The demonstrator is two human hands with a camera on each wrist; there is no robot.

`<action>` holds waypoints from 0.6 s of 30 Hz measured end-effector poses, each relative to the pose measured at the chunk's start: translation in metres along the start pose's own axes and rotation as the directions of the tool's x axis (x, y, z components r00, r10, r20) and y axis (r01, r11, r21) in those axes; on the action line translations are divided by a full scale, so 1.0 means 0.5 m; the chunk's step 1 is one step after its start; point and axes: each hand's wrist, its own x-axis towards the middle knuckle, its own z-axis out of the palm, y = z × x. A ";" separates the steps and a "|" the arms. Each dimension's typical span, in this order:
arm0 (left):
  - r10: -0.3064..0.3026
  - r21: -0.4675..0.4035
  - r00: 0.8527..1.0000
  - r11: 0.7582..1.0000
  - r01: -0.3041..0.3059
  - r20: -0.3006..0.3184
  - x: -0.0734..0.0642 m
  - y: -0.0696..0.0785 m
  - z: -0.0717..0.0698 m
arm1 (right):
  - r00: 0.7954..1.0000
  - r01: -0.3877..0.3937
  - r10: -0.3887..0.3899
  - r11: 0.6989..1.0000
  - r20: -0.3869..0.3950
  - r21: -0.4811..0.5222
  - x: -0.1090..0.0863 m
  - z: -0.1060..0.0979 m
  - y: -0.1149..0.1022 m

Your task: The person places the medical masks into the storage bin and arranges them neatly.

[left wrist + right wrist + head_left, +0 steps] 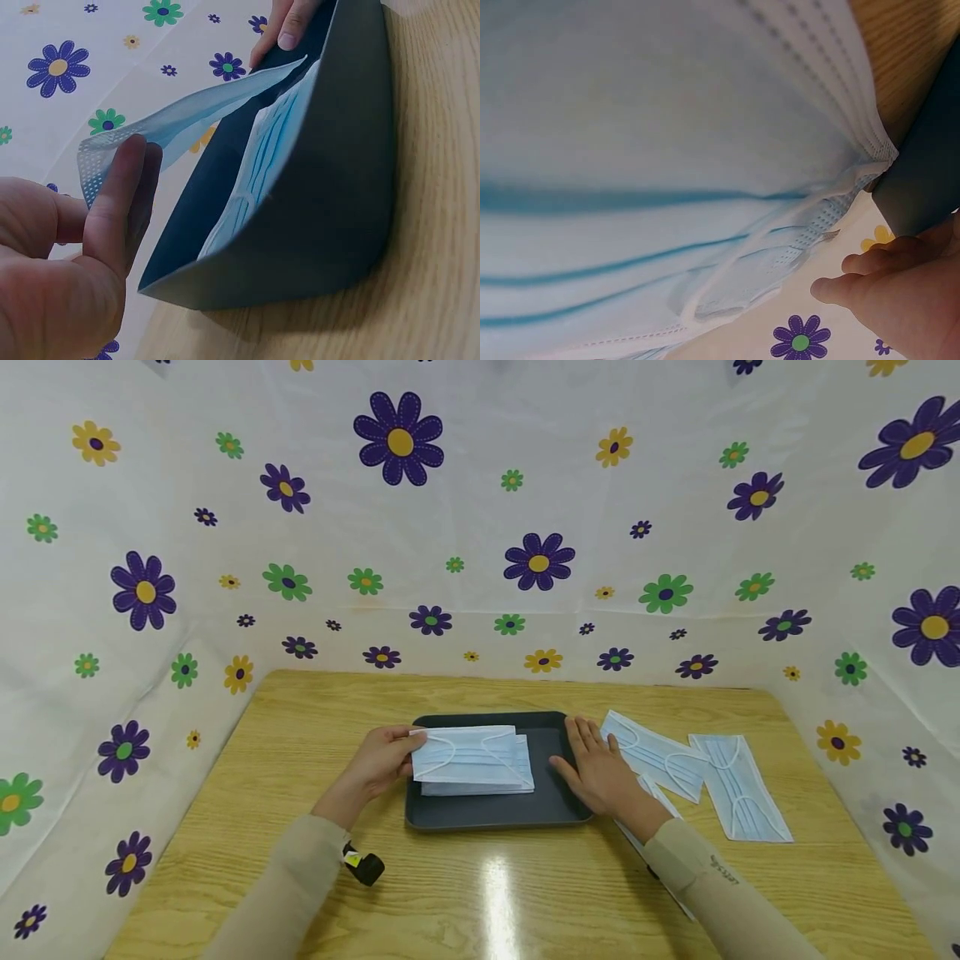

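Observation:
My left hand [380, 760] pinches a light blue face mask [468, 752] by its left end, between thumb and fingers. In the left wrist view the held mask [187, 105] tilts up over the tray, apart from the mask [262, 165] lying inside. That lower mask [525, 777] shows below and right of the held one in the head view. The dark grey tray [498, 817] stands on the wooden table. My right hand [600, 770] lies with fingers extended at the tray's right rim, holding nothing. In the right wrist view its fingers [855, 289] are beside the tray wall.
Right of the tray lie a slanted mask [660, 756], another mask [742, 789] farther right, and one mask [660, 793] partly hidden under my right forearm. Flower-patterned cloth [480, 527] encloses the back and sides of the table [420, 893].

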 end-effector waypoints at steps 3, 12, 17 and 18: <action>0.001 0.000 1.000 1.000 -0.001 -0.005 0.006 0.005 0.010 | 1.000 0.002 -0.002 1.000 -0.001 0.005 -0.001 -0.001 -0.001; -0.015 0.032 1.000 0.999 0.016 -0.022 0.011 0.014 0.034 | 1.000 0.001 -0.001 1.000 0.000 -0.001 0.000 -0.003 -0.001; 0.004 0.069 1.000 0.998 -0.003 -0.016 0.016 0.008 0.042 | 1.000 0.000 0.000 1.000 0.005 0.005 0.000 -0.002 0.001; 0.007 0.077 1.000 0.997 -0.006 -0.016 0.017 0.006 0.043 | 1.000 0.000 0.000 1.000 0.005 0.007 0.000 -0.001 0.001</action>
